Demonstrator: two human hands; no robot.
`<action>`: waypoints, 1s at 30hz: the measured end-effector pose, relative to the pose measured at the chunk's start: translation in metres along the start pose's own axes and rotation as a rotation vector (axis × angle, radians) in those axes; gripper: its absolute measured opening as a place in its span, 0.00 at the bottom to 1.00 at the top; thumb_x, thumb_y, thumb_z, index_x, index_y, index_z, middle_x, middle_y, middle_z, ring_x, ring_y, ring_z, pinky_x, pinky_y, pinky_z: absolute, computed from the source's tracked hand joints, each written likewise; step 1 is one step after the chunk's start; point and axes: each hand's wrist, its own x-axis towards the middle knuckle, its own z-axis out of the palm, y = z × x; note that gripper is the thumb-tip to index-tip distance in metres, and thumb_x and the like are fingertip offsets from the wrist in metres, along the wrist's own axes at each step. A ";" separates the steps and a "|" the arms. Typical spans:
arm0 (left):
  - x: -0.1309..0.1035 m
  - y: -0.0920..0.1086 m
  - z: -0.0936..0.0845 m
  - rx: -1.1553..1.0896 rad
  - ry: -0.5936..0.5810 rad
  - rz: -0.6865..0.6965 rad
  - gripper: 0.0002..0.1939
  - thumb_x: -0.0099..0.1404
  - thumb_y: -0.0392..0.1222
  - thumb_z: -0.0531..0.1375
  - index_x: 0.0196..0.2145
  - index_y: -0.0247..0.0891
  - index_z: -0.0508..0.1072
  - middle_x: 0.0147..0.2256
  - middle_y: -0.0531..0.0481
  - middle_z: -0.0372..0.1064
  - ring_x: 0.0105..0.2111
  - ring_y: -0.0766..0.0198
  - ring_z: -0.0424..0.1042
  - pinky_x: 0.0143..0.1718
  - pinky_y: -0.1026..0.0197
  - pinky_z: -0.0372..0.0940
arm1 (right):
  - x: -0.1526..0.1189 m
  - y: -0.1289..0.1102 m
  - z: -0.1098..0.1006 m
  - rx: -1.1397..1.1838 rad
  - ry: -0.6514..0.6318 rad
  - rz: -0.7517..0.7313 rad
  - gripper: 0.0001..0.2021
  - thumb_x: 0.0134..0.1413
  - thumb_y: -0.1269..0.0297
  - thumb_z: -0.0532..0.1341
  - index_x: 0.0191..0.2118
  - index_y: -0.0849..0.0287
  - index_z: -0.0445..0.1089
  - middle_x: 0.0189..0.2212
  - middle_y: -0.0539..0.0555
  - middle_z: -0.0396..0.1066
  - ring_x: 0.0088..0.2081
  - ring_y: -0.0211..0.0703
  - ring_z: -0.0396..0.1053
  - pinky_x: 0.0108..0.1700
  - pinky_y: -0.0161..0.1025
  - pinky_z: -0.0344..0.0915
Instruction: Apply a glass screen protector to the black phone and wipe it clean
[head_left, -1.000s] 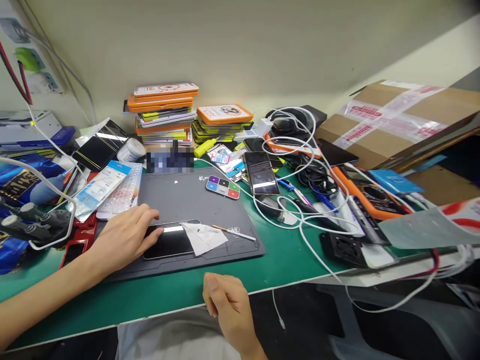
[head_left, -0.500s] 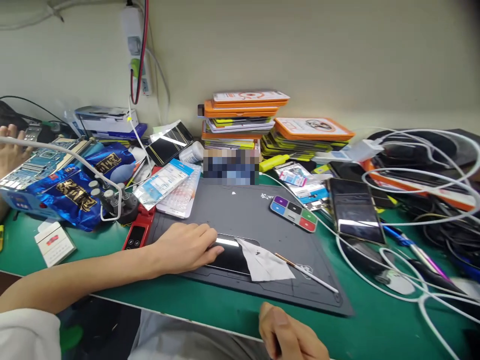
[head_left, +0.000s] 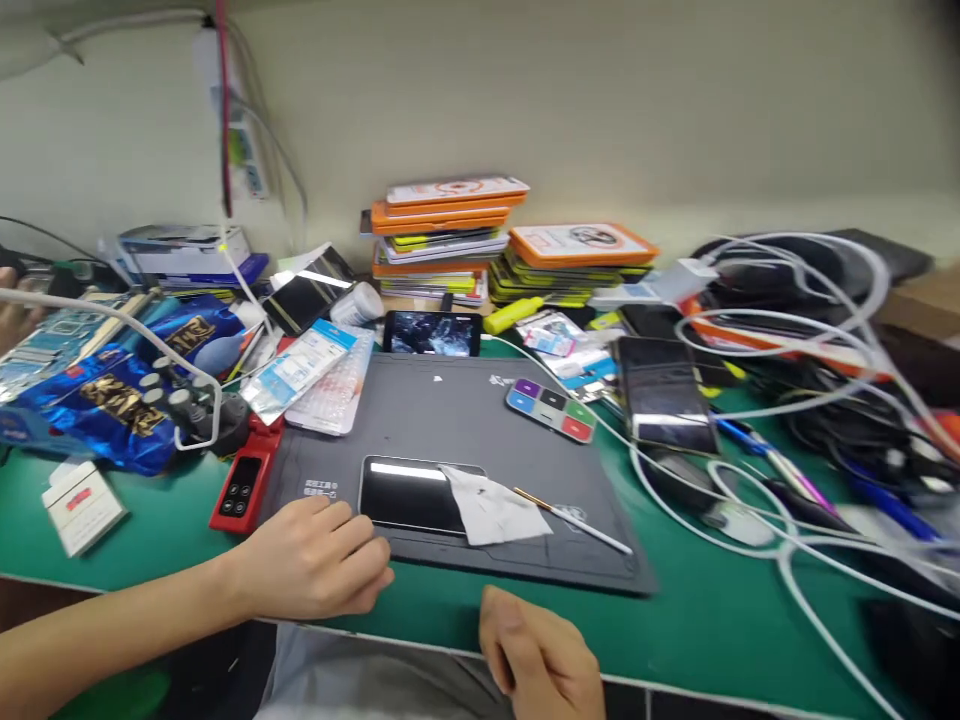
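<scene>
Curled with nothing visible in its fingers, my left hand (head_left: 322,560) rests at the front left edge of the grey work mat (head_left: 442,420), just short of a black-screened phone (head_left: 409,495). A crumpled white wipe (head_left: 499,508) covers the phone's right end. Beside the wipe, a slim white stick with a copper-coloured tip (head_left: 581,525) lies slantwise on the mat. My right hand (head_left: 540,655) is closed in a loose fist over the table's front edge, holding nothing that I can see.
A lit phone screen (head_left: 433,333) stands behind the mat, before stacked orange boxes (head_left: 450,215). White cables (head_left: 787,570) loop across the right side around another phone (head_left: 666,395). Left are a red device (head_left: 244,490), a cigarette box (head_left: 84,508) and another person's hand (head_left: 13,310).
My left hand has come off the phone, back toward me and left, leaving the whole left end of the screen uncovered. My right hand keeps its fist. The view has turned slightly right.
</scene>
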 end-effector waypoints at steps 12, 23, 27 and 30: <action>0.020 0.032 0.056 -0.229 0.021 0.191 0.19 0.80 0.39 0.61 0.28 0.43 0.66 0.23 0.57 0.58 0.22 0.63 0.55 0.24 0.53 0.50 | 0.020 -0.013 0.006 -0.043 0.072 -0.129 0.33 0.90 0.58 0.50 0.23 0.55 0.55 0.15 0.43 0.58 0.18 0.32 0.57 0.26 0.36 0.54; 0.020 0.027 0.063 -0.326 -0.008 0.134 0.18 0.79 0.35 0.57 0.29 0.43 0.66 0.23 0.57 0.60 0.22 0.63 0.57 0.24 0.53 0.52 | 0.018 -0.005 0.010 -0.086 0.098 -0.109 0.33 0.90 0.60 0.49 0.22 0.55 0.55 0.14 0.44 0.58 0.17 0.33 0.57 0.26 0.38 0.54; 0.018 0.027 0.066 -0.324 -0.008 0.145 0.17 0.80 0.36 0.58 0.30 0.43 0.66 0.23 0.57 0.61 0.21 0.64 0.58 0.24 0.53 0.52 | 0.018 -0.006 0.012 -0.091 0.112 -0.103 0.34 0.90 0.59 0.50 0.22 0.55 0.55 0.14 0.43 0.56 0.17 0.32 0.56 0.25 0.38 0.53; 0.017 0.027 0.068 -0.332 -0.009 0.147 0.17 0.80 0.36 0.57 0.30 0.43 0.66 0.23 0.57 0.61 0.22 0.63 0.59 0.24 0.53 0.52 | 0.018 -0.006 0.013 -0.066 0.123 -0.087 0.34 0.90 0.58 0.51 0.22 0.55 0.56 0.15 0.43 0.56 0.18 0.31 0.56 0.25 0.38 0.53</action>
